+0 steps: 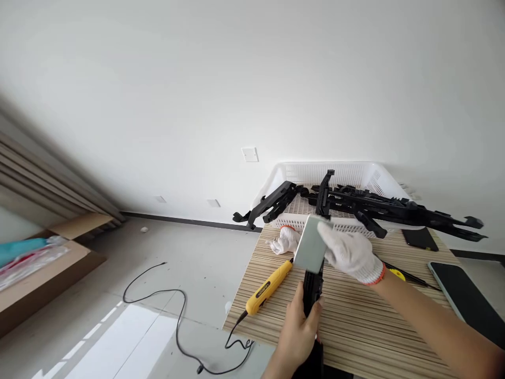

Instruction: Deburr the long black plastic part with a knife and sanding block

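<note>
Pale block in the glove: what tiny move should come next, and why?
Perhaps ease the pale block along the black part: the gloved right hand holds it over the part, which the bare left hand grips lower down. Contact is unclear.

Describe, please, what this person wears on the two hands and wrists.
The right hand wears a white fabric glove with an orange-red edge at its cuff. The left hand is bare. No sleeve covers either wrist.

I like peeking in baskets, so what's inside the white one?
Long black parts lie in the white basket, some sticking out over its sides. What's directly beneath them is hidden.
</note>
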Action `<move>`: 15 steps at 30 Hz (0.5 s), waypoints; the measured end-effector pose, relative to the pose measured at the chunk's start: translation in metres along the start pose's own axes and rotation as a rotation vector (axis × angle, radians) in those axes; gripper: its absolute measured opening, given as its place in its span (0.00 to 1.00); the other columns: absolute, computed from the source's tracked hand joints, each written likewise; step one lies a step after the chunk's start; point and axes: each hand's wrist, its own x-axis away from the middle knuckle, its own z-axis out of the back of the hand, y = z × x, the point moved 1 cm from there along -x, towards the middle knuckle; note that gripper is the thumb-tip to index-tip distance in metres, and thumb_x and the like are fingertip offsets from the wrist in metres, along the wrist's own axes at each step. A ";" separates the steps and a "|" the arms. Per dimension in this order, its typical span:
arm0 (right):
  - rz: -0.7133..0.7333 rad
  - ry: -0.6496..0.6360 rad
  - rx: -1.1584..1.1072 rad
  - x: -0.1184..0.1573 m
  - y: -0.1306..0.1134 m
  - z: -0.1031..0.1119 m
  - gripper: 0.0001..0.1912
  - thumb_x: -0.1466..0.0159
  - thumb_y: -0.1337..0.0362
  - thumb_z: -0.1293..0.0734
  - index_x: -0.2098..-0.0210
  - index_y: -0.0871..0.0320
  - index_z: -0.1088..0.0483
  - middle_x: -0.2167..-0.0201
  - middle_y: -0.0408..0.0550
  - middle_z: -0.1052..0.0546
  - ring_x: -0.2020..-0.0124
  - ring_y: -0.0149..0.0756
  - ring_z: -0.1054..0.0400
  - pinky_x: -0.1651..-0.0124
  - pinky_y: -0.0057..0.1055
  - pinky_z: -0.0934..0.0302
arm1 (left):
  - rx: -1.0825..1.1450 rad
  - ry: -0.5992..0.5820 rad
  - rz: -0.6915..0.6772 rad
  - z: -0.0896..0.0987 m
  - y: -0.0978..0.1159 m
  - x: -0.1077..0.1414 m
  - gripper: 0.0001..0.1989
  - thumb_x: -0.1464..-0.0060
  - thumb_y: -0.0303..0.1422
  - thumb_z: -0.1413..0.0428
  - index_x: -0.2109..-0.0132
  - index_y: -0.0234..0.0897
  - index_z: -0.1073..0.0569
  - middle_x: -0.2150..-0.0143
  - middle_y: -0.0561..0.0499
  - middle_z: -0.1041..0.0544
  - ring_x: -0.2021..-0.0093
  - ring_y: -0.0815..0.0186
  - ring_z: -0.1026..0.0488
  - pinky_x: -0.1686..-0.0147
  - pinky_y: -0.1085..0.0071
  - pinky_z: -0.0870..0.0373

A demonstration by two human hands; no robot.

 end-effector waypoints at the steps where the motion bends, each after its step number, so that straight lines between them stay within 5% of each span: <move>1: -0.031 0.002 -0.005 -0.002 0.000 -0.004 0.45 0.36 0.68 0.39 0.28 0.58 0.71 0.77 0.43 0.21 0.83 0.36 0.34 0.81 0.32 0.45 | -0.002 0.001 0.001 0.001 0.000 0.000 0.21 0.40 0.47 0.49 0.45 0.42 0.35 0.75 0.57 0.35 0.83 0.70 0.39 0.83 0.72 0.34; 6: -0.082 -0.075 -0.031 0.004 0.008 -0.018 0.43 0.35 0.68 0.38 0.28 0.54 0.67 0.59 0.52 0.18 0.77 0.35 0.30 0.77 0.31 0.40 | -0.006 -0.012 0.013 0.005 0.007 0.001 0.17 0.40 0.46 0.48 0.49 0.41 0.34 0.73 0.57 0.36 0.82 0.71 0.39 0.83 0.73 0.34; 11: -0.060 -0.139 -0.083 0.015 0.012 -0.020 0.37 0.36 0.69 0.38 0.30 0.45 0.52 0.54 0.50 0.19 0.80 0.32 0.33 0.79 0.30 0.43 | 0.002 -0.021 0.034 0.007 0.010 0.003 0.16 0.40 0.45 0.48 0.50 0.42 0.34 0.74 0.58 0.36 0.82 0.71 0.38 0.83 0.72 0.32; 15: -0.094 -0.207 -0.067 0.014 0.013 -0.017 0.33 0.36 0.69 0.39 0.32 0.50 0.45 0.54 0.51 0.19 0.77 0.33 0.31 0.78 0.31 0.42 | -0.068 0.057 -0.009 0.009 0.015 0.004 0.14 0.42 0.43 0.45 0.53 0.41 0.31 0.76 0.56 0.33 0.80 0.69 0.36 0.81 0.73 0.33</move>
